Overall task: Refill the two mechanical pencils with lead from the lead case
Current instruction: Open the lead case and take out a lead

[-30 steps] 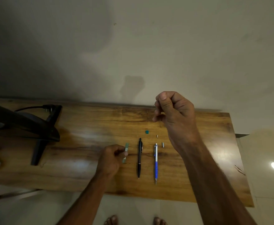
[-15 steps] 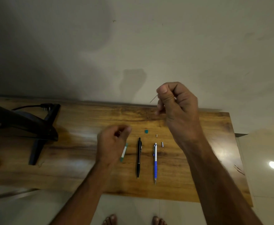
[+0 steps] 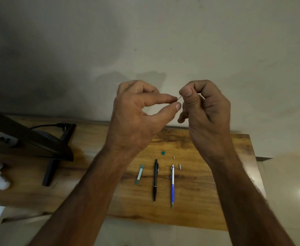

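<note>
— Wooden tabletop point(image 3: 208, 183) against a plain wall. What lies on it, left to right?

— Green lead case point(image 3: 139, 174), black mechanical pencil point(image 3: 155, 180), blue mechanical pencil point(image 3: 172, 187), all parallel and apart; a small green cap point(image 3: 163, 153) sits beyond them.

— And the hands?

— Raised above the table. Left hand point(image 3: 136, 118) pinches thumb and forefinger onto a thin lead point(image 3: 179, 98); right hand point(image 3: 204, 110), fingers curled, clamps its other end.

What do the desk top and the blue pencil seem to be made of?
Desk top: wood or a wood-look laminate, glossy; grain streaks and a lamp's reflection show. Blue pencil: probably plastic barrel, with a shiny, metal-looking clip and tip.
</note>
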